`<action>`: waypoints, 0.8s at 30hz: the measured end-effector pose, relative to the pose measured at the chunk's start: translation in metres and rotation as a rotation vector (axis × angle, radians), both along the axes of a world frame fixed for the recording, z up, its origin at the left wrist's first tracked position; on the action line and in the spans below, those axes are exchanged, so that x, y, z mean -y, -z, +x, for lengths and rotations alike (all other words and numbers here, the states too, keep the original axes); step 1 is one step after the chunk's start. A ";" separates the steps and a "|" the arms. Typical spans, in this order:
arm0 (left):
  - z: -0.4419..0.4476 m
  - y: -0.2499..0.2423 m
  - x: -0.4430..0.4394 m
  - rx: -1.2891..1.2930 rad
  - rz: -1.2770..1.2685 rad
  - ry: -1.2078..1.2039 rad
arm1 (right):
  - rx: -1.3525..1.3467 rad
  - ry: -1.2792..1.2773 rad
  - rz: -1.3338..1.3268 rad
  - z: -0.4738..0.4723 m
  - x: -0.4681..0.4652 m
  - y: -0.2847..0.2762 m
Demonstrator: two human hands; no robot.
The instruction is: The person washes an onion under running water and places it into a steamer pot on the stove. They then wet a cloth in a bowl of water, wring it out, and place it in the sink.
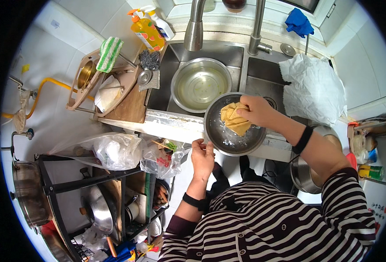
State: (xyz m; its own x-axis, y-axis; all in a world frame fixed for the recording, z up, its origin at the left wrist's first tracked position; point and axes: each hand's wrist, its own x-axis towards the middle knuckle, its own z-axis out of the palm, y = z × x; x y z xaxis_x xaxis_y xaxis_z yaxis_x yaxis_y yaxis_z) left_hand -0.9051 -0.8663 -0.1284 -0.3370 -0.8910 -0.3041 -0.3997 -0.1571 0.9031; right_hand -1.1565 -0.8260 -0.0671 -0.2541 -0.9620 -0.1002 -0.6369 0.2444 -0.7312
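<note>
My right hand [257, 111] grips a folded yellow cloth [235, 119] and presses it against the inside of a dark metal bowl [225, 144]. Small wet or foamy spots shine on the bowl's inner wall. My left hand [203, 159] is at the bowl's near left rim, its fingertips at the edge; the thumb and fingers look closed on the rim. The bowl is tilted at the sink's front edge. Behind it, a steel basin [201, 85] of cloudy, yellowish water with small green bits sits in the left sink bowl [176, 54].
A pull-down faucet [193, 32] hangs over the basin. Left stand a dish soap bottle [148, 32], a steel-wool scourer [149, 59] and a rack with a green-striped sponge [110, 54]. A crumpled white bag [312, 88] lies right. Below left, plastic bags [119, 152] top a black shelf [91, 181].
</note>
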 end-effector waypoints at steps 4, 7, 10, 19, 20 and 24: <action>-0.009 -0.020 0.003 -0.161 -0.101 0.094 | 0.081 -0.045 -0.078 -0.009 -0.018 -0.009; -0.024 -0.030 0.001 -0.115 -0.256 0.262 | -0.102 -0.140 -0.105 -0.006 -0.030 -0.005; -0.042 -0.033 0.003 0.111 -0.432 0.462 | -0.285 -0.138 -0.039 0.004 -0.037 0.011; -0.089 0.015 0.013 0.854 -0.599 0.996 | -0.737 -0.361 0.320 0.047 -0.027 0.095; -0.091 0.020 0.012 0.852 -0.637 0.974 | -0.786 -0.356 0.346 0.050 -0.027 0.101; -0.095 0.026 0.013 0.803 -0.794 0.883 | -0.793 -0.329 0.193 0.047 -0.024 0.104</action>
